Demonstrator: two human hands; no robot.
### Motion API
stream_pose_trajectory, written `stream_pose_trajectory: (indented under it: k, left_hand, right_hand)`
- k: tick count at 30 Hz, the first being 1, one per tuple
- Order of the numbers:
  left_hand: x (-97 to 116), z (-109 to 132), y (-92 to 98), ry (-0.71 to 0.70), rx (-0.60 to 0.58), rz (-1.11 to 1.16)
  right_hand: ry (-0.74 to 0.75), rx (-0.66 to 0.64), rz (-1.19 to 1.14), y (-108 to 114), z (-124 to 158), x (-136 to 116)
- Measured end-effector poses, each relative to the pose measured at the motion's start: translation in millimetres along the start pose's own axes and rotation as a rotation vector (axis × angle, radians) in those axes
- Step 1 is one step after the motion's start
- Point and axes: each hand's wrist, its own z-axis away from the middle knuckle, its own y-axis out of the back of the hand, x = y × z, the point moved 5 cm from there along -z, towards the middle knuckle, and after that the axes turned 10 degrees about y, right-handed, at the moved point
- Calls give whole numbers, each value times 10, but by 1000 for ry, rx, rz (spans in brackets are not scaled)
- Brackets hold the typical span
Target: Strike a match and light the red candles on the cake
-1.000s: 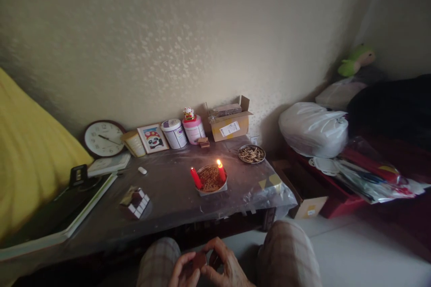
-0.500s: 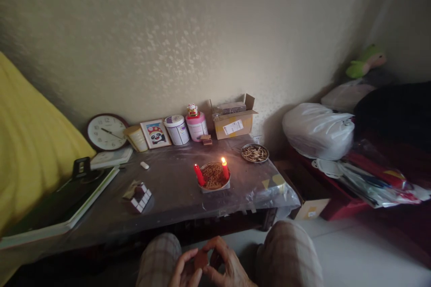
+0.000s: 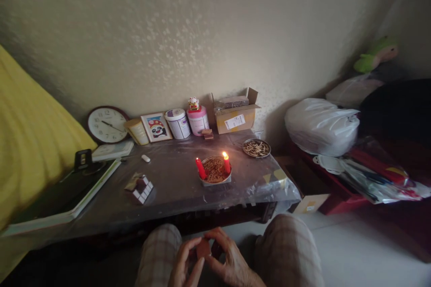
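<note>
Between my knees, both hands hold a small reddish-brown matchbox (image 3: 203, 248). My left hand (image 3: 184, 263) pinches its left side with thumb and fingers. On the other side, my right hand (image 3: 231, 260) grips it with curled fingers; part of that grip is hidden. Beyond the hands, on the table, a round dish (image 3: 215, 183) of brown grains carries two red candles. The right candle (image 3: 226, 164) burns with a clear flame. The left candle (image 3: 201, 168) stands tilted, with only a tiny bright spot at its wick.
A plate of matches (image 3: 256, 148) sits at the table's right. Along the wall stand a clock (image 3: 107, 124), a panda picture (image 3: 156, 128), two tins and an open carton (image 3: 235, 121). A white-tiled cube (image 3: 142, 191) lies left. White bags (image 3: 321, 125) are piled right.
The view has tilted slightly, so the table things sit a little higher in it. My fingers have shifted around the matchbox, and more of its flat face shows.
</note>
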Motion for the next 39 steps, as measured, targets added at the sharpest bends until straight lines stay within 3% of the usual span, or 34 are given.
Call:
stream_pose_trajectory:
  k: [11, 15, 23, 26, 34, 39]
  left_hand:
    - [249, 152, 68, -16, -4, -48]
    - [330, 125, 67, -25, -92, -111]
    - [335, 68, 5, -108, -63, -79]
    - [259, -18, 10, 7, -75, 45]
    - [-206, -320, -97, 563, -253, 647]
    - [-382, -332, -204, 697, -297, 756]
  right_hand:
    - [93, -39, -12, -57, -39, -95]
    - [117, -8, -16, -53, -27, -128]
    - [53, 43, -52, -39, -23, -74]
    - [27, 64, -76, -24, -43, -37]
    - [-85, 139, -83, 45, -18, 79]
    - [-143, 142, -63, 11, -38, 89]
